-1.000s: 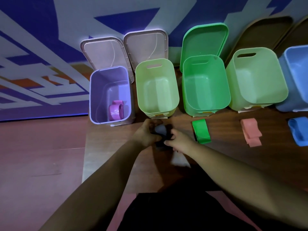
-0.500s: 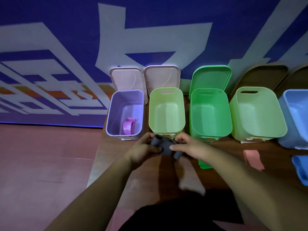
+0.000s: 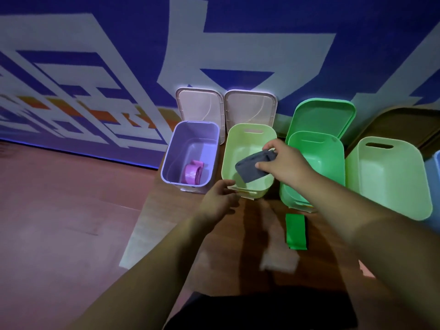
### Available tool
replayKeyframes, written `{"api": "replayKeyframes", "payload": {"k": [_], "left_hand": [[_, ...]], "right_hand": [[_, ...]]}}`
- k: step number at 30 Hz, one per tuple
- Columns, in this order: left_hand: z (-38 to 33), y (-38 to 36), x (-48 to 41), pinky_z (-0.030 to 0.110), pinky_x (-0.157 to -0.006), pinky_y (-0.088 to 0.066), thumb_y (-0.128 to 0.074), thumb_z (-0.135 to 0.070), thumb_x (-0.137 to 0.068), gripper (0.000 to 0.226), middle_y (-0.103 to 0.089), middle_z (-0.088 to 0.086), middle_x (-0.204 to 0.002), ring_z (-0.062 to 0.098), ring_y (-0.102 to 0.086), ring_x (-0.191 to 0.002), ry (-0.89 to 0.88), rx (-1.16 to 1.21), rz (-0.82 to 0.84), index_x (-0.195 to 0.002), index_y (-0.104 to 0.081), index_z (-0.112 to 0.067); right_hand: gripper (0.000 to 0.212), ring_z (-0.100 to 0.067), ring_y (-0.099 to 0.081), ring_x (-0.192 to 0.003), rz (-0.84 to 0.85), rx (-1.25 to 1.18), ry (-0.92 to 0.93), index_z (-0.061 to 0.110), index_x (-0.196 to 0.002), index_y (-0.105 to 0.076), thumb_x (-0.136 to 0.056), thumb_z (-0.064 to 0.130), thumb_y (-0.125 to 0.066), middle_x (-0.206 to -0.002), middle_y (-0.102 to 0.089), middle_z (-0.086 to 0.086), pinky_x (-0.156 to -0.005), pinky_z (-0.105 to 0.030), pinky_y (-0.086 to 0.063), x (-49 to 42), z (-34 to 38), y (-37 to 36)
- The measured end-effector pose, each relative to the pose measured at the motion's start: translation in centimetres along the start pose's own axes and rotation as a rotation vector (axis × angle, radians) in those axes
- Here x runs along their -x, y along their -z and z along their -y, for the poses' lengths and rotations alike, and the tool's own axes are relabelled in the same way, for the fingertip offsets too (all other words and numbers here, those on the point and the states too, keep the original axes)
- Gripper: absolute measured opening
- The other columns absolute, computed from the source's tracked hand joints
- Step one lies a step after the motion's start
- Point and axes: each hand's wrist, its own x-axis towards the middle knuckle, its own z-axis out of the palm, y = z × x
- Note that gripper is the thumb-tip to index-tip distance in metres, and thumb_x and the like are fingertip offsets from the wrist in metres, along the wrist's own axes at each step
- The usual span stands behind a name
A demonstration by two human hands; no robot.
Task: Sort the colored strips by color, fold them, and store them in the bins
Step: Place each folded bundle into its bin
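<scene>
the right hand (image 3: 283, 164) is pinching a folded dark grey strip (image 3: 254, 166) over the pale yellow-green plastic bin (image 3: 247, 186) near the bench's far edge, while the left hand (image 3: 220, 198) is hovering empty with fingers apart at that bin's near rim.

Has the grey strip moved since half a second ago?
Yes. The right hand has carried the grey strip from the table in front of the pale green bin to over its opening.

A blue wall (image 3: 238, 32) with large white shapes rises behind a dim reddish-brown floor (image 3: 59, 222).
</scene>
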Motion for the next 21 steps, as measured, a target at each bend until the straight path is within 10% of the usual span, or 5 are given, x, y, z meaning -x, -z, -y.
{"api": "replayKeyframes", "payload": {"k": [14, 21], "left_hand": [[2.7, 2.7, -1.7, 0.012, -0.06, -0.045, -0.062, -0.004, -0.099, 0.046, -0.073, 0.001, -0.113, -0.004, -0.055, -0.058, -0.147, -0.124, -0.063, -0.141, -0.064, -0.023], [4.2, 3.4, -2.6, 0.017, -0.069, -0.051, -0.065, -0.005, -0.099, 0.049, -0.071, 0.003, -0.121, 0.004, -0.067, -0.083, -0.116, -0.012, 0.006, -0.137, -0.067, -0.036]], "right_hand": [[0.051, -0.034, -0.062, -0.124, 0.386, 0.548, 0.117, 0.021, -0.14, -0.065, -0.09, 0.02, -0.078, -0.138, -0.068, -0.009, -0.1, -0.038, -0.054, -8.9, -0.2, -9.0], [0.064, -0.039, -0.06, -0.129, 0.436, 0.589, 0.032, 0.014, -0.153, -0.054, -0.093, 0.021, -0.074, -0.145, -0.063, -0.016, -0.101, -0.04, -0.052, -9.9, -0.9, -10.3]]}}
